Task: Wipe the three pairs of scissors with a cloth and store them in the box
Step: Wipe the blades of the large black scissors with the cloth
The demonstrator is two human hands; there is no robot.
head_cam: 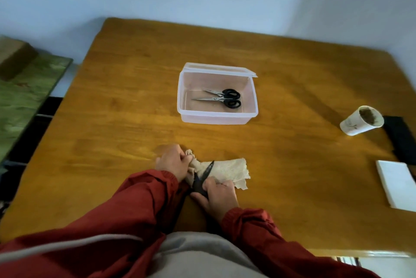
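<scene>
Down at the near edge of the bench (126,102), both hands are busy with the third pair of scissors (200,184): dark handles, the blade running up and away into a beige cloth (227,171). The right hand (219,196) has its fingers curled round the handle end, while the left hand (172,162) grips the bunched end of the cloth, fingers tight on the twisted fabric. The cloth's loose, ragged half lies flat on the wood to the right, and the wrap hides most of the blade. Further back, mid-bench, sits the clear plastic box (217,118), open, its lid lying at the far side, and inside it lie two black-handled pairs, one pair (229,93) just behind the other pair (231,103), tips pointing left. Nothing stands between the hands and the box. Over on the right, well apart, a white paper cup (360,123) holds something brown, a black flat object (400,140) lies just beyond it, and a white pad (397,183) lies nearer the edge. Off to the left, beyond the bench, there's a green covering (24,95) with a brown block (13,57) on it.
</scene>
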